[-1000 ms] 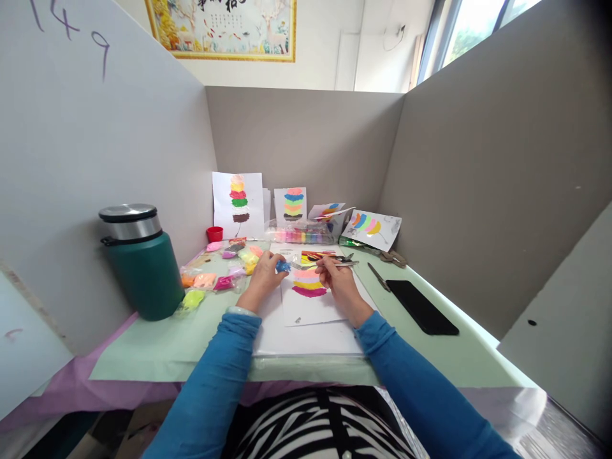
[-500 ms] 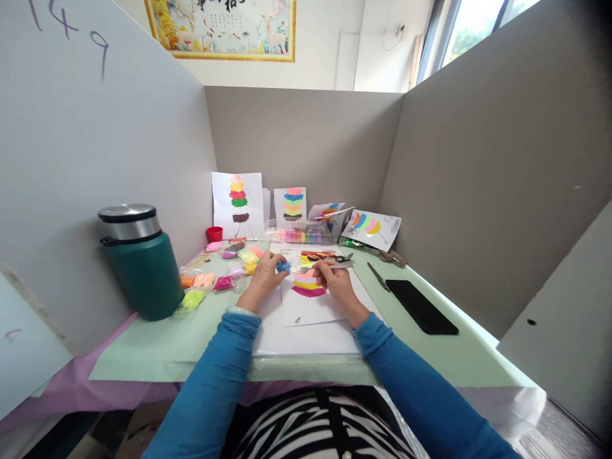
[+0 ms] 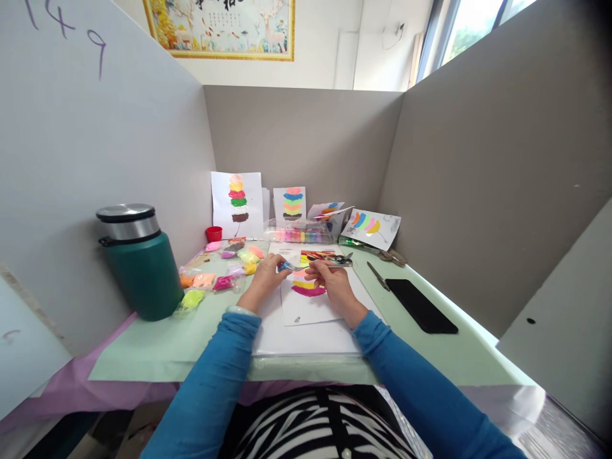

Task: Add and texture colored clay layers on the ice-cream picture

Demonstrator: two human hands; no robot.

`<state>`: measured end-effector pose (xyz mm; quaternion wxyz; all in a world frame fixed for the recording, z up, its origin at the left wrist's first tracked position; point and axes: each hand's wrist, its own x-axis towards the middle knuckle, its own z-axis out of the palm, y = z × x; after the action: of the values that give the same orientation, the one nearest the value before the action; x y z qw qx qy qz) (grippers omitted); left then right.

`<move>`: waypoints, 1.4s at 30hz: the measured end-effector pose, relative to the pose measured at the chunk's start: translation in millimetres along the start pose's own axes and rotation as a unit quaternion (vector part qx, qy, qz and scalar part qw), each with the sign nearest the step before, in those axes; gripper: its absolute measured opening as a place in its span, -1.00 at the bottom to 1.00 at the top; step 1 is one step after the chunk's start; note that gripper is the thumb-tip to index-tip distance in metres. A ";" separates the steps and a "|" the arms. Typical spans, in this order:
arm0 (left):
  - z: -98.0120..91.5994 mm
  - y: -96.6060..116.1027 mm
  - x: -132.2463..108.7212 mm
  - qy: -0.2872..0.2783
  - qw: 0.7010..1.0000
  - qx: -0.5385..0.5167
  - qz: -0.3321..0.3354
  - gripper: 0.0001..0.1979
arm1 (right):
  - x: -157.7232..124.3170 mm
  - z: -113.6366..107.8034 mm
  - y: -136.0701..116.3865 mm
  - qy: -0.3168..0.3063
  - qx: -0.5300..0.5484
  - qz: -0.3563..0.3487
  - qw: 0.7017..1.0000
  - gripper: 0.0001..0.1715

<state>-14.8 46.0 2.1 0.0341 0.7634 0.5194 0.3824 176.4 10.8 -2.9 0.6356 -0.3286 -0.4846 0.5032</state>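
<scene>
My left hand is closed on a small lump of blue modelling clay, above the left edge of the paper. Between the fingers of my right hand is a metal fork, its tines pointing left and touching or overlapping the blue clay. Beneath lies a white sheet with curved clay bands of pink, yellow and magenta, partly covered by my right hand. Scissors rest just beyond the right hand, by a red and yellow patterned piece.
Small bags of coloured clay lie to the left, beside a green flask and a red cup. Finished clay pictures lean at the back. On the right are a black phone and a knife-like tool.
My right hand has shifted slightly left, bringing the fork's tines further over the blue clay. The left hand has barely moved and still holds the clay.
</scene>
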 end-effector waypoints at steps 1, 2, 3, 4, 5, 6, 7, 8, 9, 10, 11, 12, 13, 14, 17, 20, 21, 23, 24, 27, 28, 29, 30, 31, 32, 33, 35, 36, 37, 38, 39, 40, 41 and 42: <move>0.2 0.3 0.1 -0.002 1.000 0.000 -0.007 -0.89 | 0.1 0.4 0.2 0.004 0.004 0.000 1.000 -0.54; 0.4 0.5 0.3 -0.004 1.000 0.000 -0.013 -0.89 | 0.2 0.8 0.4 0.009 0.008 -0.002 1.000 -0.54; 0.7 0.4 0.4 -0.004 1.000 0.000 -0.019 -0.89 | 0.4 1.1 0.6 0.013 0.011 -0.005 1.000 -0.55; 1.0 0.3 0.5 -0.003 1.000 -0.001 -0.023 -0.89 | 0.5 1.4 0.6 0.018 0.014 -0.007 1.000 -0.55; 1.3 0.0 0.6 -0.002 1.000 -0.001 -0.025 -0.88 | 0.6 1.6 0.6 0.021 0.016 -0.010 1.000 -0.55; 1.5 -0.4 0.6 -0.001 1.000 -0.002 -0.027 -0.88 | 0.6 1.7 0.4 0.024 0.018 -0.010 0.999 -0.55; 1.7 -0.9 0.7 0.002 1.000 -0.003 -0.027 -0.88 | 0.7 1.7 0.0 0.026 0.019 -0.011 0.999 -0.54; 1.8 -1.5 0.6 0.004 1.000 -0.003 -0.026 -0.88 | 0.8 1.5 -0.4 0.028 0.020 -0.010 0.999 -0.54; 1.9 -2.1 0.5 0.007 1.000 -0.003 -0.024 -0.89 | 1.0 1.3 -0.8 0.029 0.019 -0.010 0.999 -0.53; 1.9 -2.7 0.4 0.010 1.000 -0.002 -0.021 -0.89 | 1.1 1.0 -1.3 0.030 0.018 -0.010 0.999 -0.52; 1.9 -3.4 0.2 0.014 1.000 0.000 -0.018 -0.89 | 1.2 0.6 -1.7 0.032 0.014 -0.012 0.999 -0.51; 2.0 -4.0 0.0 0.017 1.000 0.004 -0.014 -0.89 | 1.3 0.1 -2.0 0.034 0.008 -0.016 0.999 -0.50; 2.0 -4.6 -0.2 0.020 1.000 0.008 -0.009 -0.89 | 1.3 -0.3 -2.3 0.036 0.000 -0.021 0.999 -0.49; 2.1 -5.1 -0.4 0.023 1.000 0.012 -0.003 -0.89 | 1.3 -0.8 -2.5 0.037 -0.011 -0.027 0.999 -0.49; 2.2 -5.8 -0.8 0.032 0.999 0.020 0.019 -0.89 | 0.5 -1.3 -2.8 0.026 -0.039 -0.039 0.998 -0.51; 1.8 -4.5 -1.1 0.033 0.998 0.020 0.040 -0.88 | -0.6 -0.5 -2.6 0.007 -0.042 -0.035 0.998 -0.51; 1.6 -3.7 -1.2 0.029 0.998 0.021 0.045 -0.88 | -0.8 0.0 -2.4 0.003 -0.040 -0.032 0.999 -0.51; 1.1 -1.6 -1.7 0.020 0.998 0.023 0.051 -0.89 | -1.3 1.4 -1.7 0.002 -0.037 -0.030 0.999 -0.51; 0.9 -0.5 -2.0 0.016 0.998 0.025 0.051 -0.89 | -1.6 2.2 -1.1 0.004 -0.038 -0.031 0.999 -0.51; 0.8 2.1 -3.1 0.008 0.998 0.038 0.039 -0.90 | -3.1 5.1 1.2 0.013 -0.055 -0.048 0.997 -0.49; 1.0 2.6 -3.4 0.005 0.998 0.044 0.032 -0.90 | -3.8 6.2 2.2 0.015 -0.065 -0.057 0.996 -0.48; 1.3 2.9 -3.6 0.003 0.998 0.051 0.024 -0.91 | -4.6 7.2 3.3 0.015 -0.078 -0.068 0.995 -0.48; 1.6 3.1 -3.7 0.000 0.998 0.058 0.016 -0.92 | -5.5 8.2 4.4 0.014 -0.091 -0.080 0.993 -0.47; 1.9 3.1 -3.8 -0.001 0.998 0.063 0.008 -0.92 | -6.2 9.1 5.6 0.015 -0.103 -0.093 0.990 -0.48; 2.4 3.0 -3.8 -0.003 0.998 0.068 0.001 -0.93 | -6.9 9.8 6.9 0.016 -0.114 -0.105 0.988 -0.49; 2.8 3.0 -3.7 -0.004 0.997 0.072 -0.006 -0.92 | -7.4 10.3 8.1 0.018 -0.123 -0.116 0.985 -0.50; 3.5 3.1 -3.5 -0.006 0.997 0.078 -0.018 -0.89 | -8.1 10.7 10.4 0.026 -0.134 -0.132 0.982 -0.51; 3.8 3.4 -3.4 -0.007 0.996 0.081 -0.023 -0.88 | -8.3 10.6 11.3 0.029 -0.136 -0.138 0.981 -0.52; 3.9 3.9 -3.3 -0.008 0.996 0.083 -0.028 -0.87 | -8.5 10.4 12.1 0.030 -0.138 -0.142 0.980 -0.53; 3.9 4.5 -3.3 -0.009 0.996 0.085 -0.035 -0.86 | -8.8 10.0 12.6 0.030 -0.139 -0.146 0.979 -0.53; 3.7 5.3 -3.3 -0.008 0.995 0.087 -0.042 -0.85 | -9.3 9.5 12.9 0.028 -0.141 -0.150 0.978 -0.53; 3.3 6.1 -3.3 -0.007 0.995 0.090 -0.049 -0.85 | -9.9 9.0 13.0 0.025 -0.143 -0.154 0.977 -0.54; 2.8 7.0 -3.3 -0.006 0.994 0.093 -0.056 -0.84 | -10.6 8.4 12.9 0.022 -0.147 -0.159 0.976 -0.54; 2.1 7.8 -3.4 -0.005 0.993 0.095 -0.063 -0.84 | -11.5 7.8 12.6 0.018 -0.152 -0.166 0.974 -0.55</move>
<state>-8.1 40.4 2.3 -0.0125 0.7309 0.6001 0.3247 164.7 2.7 -15.1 0.6612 -0.3454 -0.5918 0.3055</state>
